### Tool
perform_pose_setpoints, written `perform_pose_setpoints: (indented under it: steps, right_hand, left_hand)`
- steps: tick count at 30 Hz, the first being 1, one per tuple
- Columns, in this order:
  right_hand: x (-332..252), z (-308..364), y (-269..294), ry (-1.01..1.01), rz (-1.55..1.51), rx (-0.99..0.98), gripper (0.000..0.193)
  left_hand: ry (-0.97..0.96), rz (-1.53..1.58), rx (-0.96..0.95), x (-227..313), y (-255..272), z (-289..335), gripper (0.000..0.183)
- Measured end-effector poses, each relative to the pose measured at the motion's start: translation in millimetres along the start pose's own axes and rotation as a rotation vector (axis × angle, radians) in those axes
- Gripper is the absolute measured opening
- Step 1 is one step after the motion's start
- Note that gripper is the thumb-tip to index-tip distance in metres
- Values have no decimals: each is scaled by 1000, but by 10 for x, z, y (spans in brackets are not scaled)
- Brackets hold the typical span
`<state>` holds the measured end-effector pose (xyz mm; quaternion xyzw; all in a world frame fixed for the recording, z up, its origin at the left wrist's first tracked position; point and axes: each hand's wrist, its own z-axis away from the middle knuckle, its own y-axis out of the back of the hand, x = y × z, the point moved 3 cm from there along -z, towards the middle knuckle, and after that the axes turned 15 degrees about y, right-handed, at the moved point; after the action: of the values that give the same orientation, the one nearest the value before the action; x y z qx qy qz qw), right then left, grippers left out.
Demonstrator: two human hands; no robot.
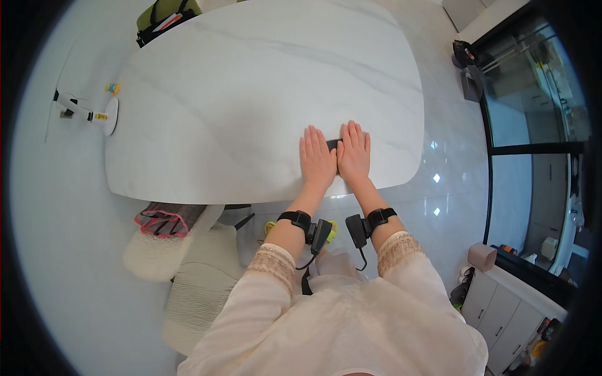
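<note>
While a black object (334,145) lies on the white table (219,113), just above and right of the frame's centre, the left hand (318,156) and right hand (354,153) partly cover it, opened flat, palms down, gripping nothing. Below, 2 black straps (293,217) circle the forearms (370,193).

Seen from the wearer's head, the left of two side-by-side fisheye cameras looks steeply down and forward across the worktop (251,94), close above the pale top (351,326) at the lower edge, with the left hand (318,158) and right hand (353,153) near mid-frame and glass doors (511,194) curving at far right.
</note>
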<state>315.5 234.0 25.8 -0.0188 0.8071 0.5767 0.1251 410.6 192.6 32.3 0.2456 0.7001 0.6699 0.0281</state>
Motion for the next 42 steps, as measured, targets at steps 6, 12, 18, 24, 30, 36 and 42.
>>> perform_pose_setpoints:
  steps: [6, 12, 18, 24, 30, 36, 42]
  right_hand:
    - [324, -252, 28, 10, -24, 2, 46]
    - [664, -571, 1, 12, 9, 12, 46]
    - [1057, -981, -39, 4, 27, 48, 45]
    - [1383, -1331, -73, 21, 56, 45, 44]
    - [1692, -1631, -122, 7, 85, 55, 45]
    - [1810, -1687, -95, -7, 50, 76, 46]
    - [1875, -1228, 68, -31, 51, -9, 46]
  left_hand:
    - [12, -4, 47, 237, -137, -281, 64]
    - [14, 2, 55, 458, -267, -660, 64]
    - [-17, 52, 53, 728, -386, -1189, 64]
    - [-33, 113, 62, 934, -465, -1595, 60]
    - [-45, 122, 81, 1131, -567, -1992, 60]
    - [-110, 61, 143, 1214, -644, -2056, 62]
    - [-63, 98, 74, 1392, -631, -1620, 64]
